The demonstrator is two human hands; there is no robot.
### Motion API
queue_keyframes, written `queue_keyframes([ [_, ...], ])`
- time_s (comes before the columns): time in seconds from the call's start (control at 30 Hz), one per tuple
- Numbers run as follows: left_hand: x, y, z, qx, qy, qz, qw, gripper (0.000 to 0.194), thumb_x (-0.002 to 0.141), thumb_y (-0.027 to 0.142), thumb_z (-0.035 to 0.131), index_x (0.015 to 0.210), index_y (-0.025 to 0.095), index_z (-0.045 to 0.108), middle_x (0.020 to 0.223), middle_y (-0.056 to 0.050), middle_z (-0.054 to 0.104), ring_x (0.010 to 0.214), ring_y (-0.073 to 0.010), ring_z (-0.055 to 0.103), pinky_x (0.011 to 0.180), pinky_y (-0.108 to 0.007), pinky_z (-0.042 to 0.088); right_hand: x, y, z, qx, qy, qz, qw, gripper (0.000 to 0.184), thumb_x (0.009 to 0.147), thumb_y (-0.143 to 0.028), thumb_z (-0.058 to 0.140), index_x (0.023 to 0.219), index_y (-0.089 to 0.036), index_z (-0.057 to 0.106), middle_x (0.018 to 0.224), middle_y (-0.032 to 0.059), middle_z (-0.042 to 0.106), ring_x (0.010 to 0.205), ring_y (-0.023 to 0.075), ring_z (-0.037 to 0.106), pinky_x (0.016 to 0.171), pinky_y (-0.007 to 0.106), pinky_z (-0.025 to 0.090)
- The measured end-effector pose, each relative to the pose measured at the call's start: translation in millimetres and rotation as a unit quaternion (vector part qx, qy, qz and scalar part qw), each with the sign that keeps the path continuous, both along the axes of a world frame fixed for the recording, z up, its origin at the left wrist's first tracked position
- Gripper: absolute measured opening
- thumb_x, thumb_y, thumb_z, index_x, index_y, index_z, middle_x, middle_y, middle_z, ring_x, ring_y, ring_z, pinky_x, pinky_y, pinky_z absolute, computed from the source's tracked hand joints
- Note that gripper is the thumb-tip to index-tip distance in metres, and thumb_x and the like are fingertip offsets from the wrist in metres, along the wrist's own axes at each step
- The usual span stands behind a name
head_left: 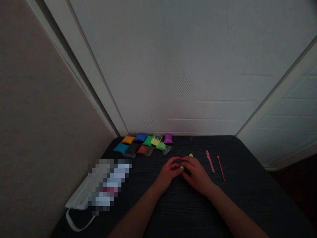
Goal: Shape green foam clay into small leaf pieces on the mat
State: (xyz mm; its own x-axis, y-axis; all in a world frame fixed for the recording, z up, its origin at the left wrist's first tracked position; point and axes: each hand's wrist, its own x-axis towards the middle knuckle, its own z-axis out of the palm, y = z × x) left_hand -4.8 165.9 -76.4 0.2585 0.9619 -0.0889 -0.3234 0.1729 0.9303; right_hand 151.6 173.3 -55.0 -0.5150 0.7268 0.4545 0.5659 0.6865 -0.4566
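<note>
Over the middle of the dark table, my left hand (168, 173) and my right hand (196, 173) meet with curled fingers. Between their fingertips is a small lump of light green modelling clay (182, 167), held from both sides and partly covered by the fingers. Just behind my right hand lies another bit of light green material (190, 154), mostly hidden by the hand. To the right of that hand rest a pink plastic clay knife (210, 161) and a thin pink modelling stick (221, 168).
Several packets of coloured clay sit along the table's back left, among them blue (140, 137), orange (128, 140), purple (168, 138) and an opened-looking light green packet (162, 146). A white bag with a strap (78, 195), partly pixelated, lies at left. A white panel (210, 66) rises behind the table.
</note>
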Motion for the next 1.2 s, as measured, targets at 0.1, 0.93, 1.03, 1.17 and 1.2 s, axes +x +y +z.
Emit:
queue_keyframes([
  [0.1,-1,0,0.0,-0.016,-0.021,-0.001,1.0,0.046,0.066,0.018,0.064,0.109,0.019,0.046,0.081,-0.002,0.062,0.076,-0.0128,0.056,0.073,-0.026,0.039,-1,1,-10.4,-0.002,0.033,-0.01,0.999,0.028,0.075,-0.018,0.054,0.102,-0.022,0.053,0.109,0.0068,0.052,0.103,0.0191,0.046,0.09,0.039,0.038],
  [0.93,-1,2,4.1,-0.081,-0.115,-0.01,0.99,0.045,0.067,0.015,0.063,0.11,0.017,0.049,0.082,-0.004,0.063,0.076,-0.0135,0.058,0.075,-0.029,0.04,2,-4,-18.0,0.016,0.1,-0.032,0.994,0.028,0.074,-0.023,0.057,0.102,-0.022,0.054,0.1,0.0072,0.056,0.097,0.0205,0.051,0.084,0.041,0.043],
  [1.03,0,2,3.9,-0.077,-0.12,-0.015,0.99,0.043,0.068,0.014,0.062,0.109,0.016,0.049,0.083,-0.005,0.063,0.077,-0.0135,0.057,0.076,-0.029,0.04,3,-3,-18.6,0.025,0.102,-0.033,0.994,0.024,0.074,-0.022,0.056,0.098,-0.023,0.055,0.098,0.0065,0.057,0.095,0.0203,0.052,0.082,0.041,0.044],
  [1.17,1,1,4.5,-0.08,-0.14,-0.023,0.987,0.037,0.072,0.016,0.058,0.108,0.016,0.05,0.084,-0.005,0.062,0.078,-0.013,0.057,0.078,-0.03,0.04,4,-4,-16.3,0.013,0.107,-0.028,0.994,0.022,0.075,-0.019,0.054,0.097,-0.022,0.055,0.097,0.0066,0.057,0.095,0.0195,0.051,0.083,0.039,0.044],
  [1.2,1,1,4.5,-0.08,-0.138,-0.025,0.987,0.038,0.072,0.015,0.059,0.108,0.016,0.05,0.083,-0.005,0.062,0.078,-0.0131,0.057,0.078,-0.03,0.04,4,-5,-15.5,0.007,0.109,-0.026,0.994,0.022,0.075,-0.019,0.054,0.097,-0.022,0.055,0.098,0.0066,0.056,0.096,0.0194,0.051,0.083,0.038,0.044],
])
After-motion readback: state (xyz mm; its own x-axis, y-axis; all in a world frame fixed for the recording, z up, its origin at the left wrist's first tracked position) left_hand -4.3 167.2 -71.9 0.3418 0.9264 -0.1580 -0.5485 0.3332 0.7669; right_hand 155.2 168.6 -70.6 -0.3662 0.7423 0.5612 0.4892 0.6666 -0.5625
